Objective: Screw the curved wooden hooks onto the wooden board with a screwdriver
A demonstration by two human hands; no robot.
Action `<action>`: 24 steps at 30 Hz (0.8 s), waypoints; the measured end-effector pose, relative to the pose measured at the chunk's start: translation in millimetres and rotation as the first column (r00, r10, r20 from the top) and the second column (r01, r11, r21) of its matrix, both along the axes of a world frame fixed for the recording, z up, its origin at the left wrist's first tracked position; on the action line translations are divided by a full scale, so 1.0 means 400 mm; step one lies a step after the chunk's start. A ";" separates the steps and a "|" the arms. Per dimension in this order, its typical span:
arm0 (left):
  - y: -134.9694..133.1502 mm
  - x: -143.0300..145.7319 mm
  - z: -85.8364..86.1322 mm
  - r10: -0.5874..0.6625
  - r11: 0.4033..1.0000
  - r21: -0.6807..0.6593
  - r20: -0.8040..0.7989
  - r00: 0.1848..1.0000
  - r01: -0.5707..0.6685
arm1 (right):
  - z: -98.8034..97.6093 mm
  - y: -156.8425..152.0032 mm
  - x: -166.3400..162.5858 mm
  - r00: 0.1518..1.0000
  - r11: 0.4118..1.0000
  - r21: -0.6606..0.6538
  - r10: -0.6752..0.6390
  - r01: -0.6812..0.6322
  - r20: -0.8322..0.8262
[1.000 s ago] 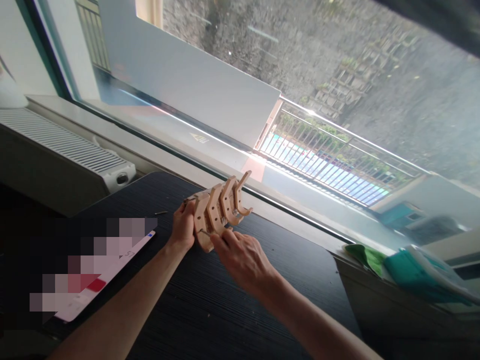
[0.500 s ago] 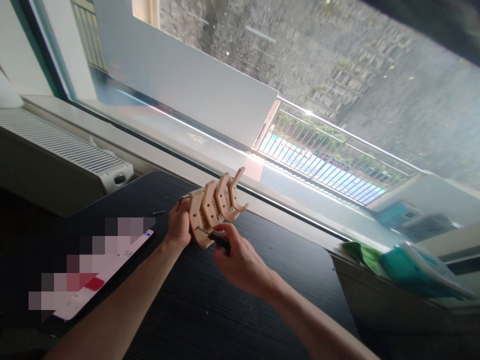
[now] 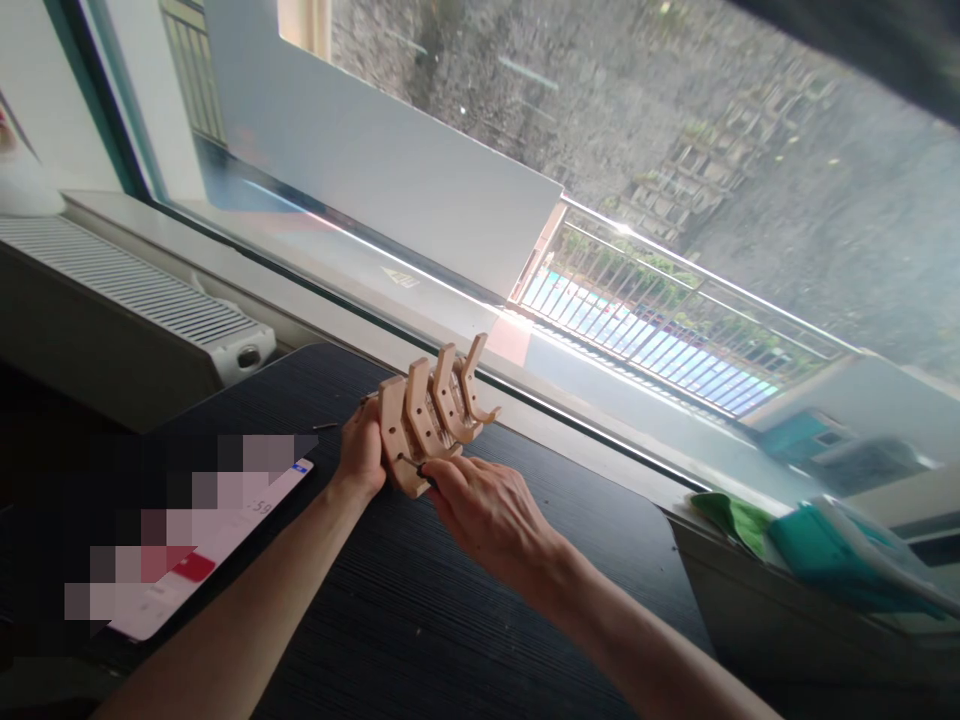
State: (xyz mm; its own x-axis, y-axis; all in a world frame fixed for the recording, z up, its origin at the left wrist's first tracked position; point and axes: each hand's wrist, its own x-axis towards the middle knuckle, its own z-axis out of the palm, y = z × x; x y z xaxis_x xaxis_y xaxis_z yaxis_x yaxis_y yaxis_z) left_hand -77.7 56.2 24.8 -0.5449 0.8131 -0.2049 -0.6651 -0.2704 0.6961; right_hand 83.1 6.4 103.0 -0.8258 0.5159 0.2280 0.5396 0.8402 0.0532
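Observation:
A pale wooden assembly [image 3: 431,415] of several hook-shaped plates stands on edge on the black table [image 3: 420,620], near its far side. My left hand [image 3: 361,452] grips its left end and steadies it. My right hand [image 3: 487,515] holds a small black-handled screwdriver [image 3: 420,468], its thin shaft pressed against the front plate's lower part. Most of the tool is hidden under my fingers.
A phone or tablet [image 3: 202,545] with a lit, blurred screen lies at the left of the table. A small dark screw [image 3: 325,426] lies near my left hand. A white radiator [image 3: 135,300] sits left, under the window. Green and teal items [image 3: 817,550] lie at right.
My right hand rolled over the screwdriver: the black handle, visible half a second ago, is now covered by my fingers. The wooden assembly has barely shifted.

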 end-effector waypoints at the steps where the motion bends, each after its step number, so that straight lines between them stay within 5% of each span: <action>1: 0.000 0.000 0.000 0.004 1.000 0.000 0.000 1.000 -0.004 | 0.000 0.001 0.000 1.000 1.000 -0.008 0.006 -0.006 -0.003; 11: 0.001 0.000 -0.002 -0.005 1.000 -0.004 0.003 1.000 0.005 | -0.004 0.006 0.017 0.984 0.982 0.066 0.177 -0.178 0.024; 19: 0.003 0.000 -0.010 -0.003 1.000 -0.008 -0.009 1.000 0.003 | -0.001 0.011 0.021 0.996 0.996 -0.042 0.083 -0.084 -0.028; 24: 0.002 0.001 -0.009 -0.006 1.000 -0.002 -0.010 1.000 0.006 | -0.006 0.002 0.015 0.993 0.993 0.001 0.117 -0.117 0.020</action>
State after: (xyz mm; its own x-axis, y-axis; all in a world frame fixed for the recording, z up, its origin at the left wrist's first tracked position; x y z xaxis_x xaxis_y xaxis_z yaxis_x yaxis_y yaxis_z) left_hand -77.5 57.0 21.3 -0.5418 0.8162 -0.2005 -0.6596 -0.2651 0.7033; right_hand 89.3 7.2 100.7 -0.8848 0.4149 0.2121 0.4363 0.8975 0.0642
